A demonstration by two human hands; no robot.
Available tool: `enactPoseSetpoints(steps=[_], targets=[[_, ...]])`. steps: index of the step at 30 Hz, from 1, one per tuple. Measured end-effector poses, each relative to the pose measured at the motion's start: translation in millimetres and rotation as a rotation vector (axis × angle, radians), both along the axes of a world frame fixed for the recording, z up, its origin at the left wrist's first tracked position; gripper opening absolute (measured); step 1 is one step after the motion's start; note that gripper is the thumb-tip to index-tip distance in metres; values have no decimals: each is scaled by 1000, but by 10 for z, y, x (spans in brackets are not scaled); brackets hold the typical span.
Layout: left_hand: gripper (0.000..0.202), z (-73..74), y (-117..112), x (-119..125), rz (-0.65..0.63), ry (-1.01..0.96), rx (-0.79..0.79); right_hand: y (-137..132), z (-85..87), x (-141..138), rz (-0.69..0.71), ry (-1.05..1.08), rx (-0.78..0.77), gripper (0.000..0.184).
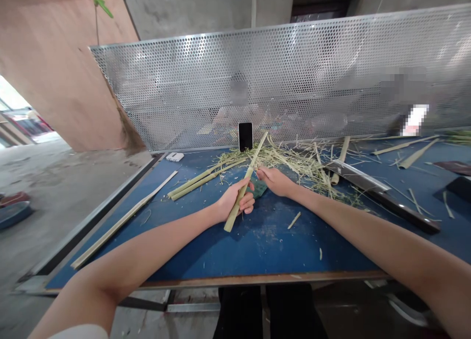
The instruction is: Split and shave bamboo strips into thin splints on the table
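My left hand (237, 201) is closed around a pale green bamboo strip (233, 215), which slants up and away from me over the table's middle. A node shows partway along the strip, and its far end points toward the shavings. Just right of the node, my right hand (276, 180) is closed in a pinch against the strip's edge; what its fingers hold is hidden. Under the hands lies a dark green piece of material (258, 189), partly covered. Beyond them is a heap of thin bamboo shavings (294, 160).
On the blue table (221, 253), a large cleaver-like knife (356, 177) lies at right. Two bamboo pieces (206, 178) rest left of the heap, and a longer strip (125, 220) farther left. A phone (246, 136) leans against the perforated metal screen (206, 93) behind.
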State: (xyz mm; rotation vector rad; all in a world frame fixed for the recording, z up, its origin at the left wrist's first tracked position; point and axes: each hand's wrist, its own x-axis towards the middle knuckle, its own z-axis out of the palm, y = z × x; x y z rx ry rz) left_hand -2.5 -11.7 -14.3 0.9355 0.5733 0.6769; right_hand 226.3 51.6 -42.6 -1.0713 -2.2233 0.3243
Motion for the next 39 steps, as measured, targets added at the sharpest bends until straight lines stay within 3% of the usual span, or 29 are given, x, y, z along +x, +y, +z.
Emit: enactPoseSetpoints(steps=[4,10,12,17,19,26,33,36,39], targets=[[40,4,4,-18,-30,10,23,61,-16,48,-60,-25,16,50],[40,3,3,-23,-46,17,49,205,-17,196,-339,94,35,62],[38,-1,-8,-21,-48,19,73,189,-2,193,-314,116,41,65],[36,-20,-30,-2,-27,31,115,57,28,71,-40,47,12,66],[33,-25,-34,12,2,43,144,35,32,62,-12,5,10,67],[30,14,-13,23,18,95,149,137,-20,128,-253,-97,60,66],[31,-40,-72,47,18,99,220,342,16,351,-501,113,43,72],[29,-72,-83,56,7,82,251,298,23,347,-457,162,82,72],[28,-67,-52,38,5,69,210,171,0,191,-231,69,42,69]])
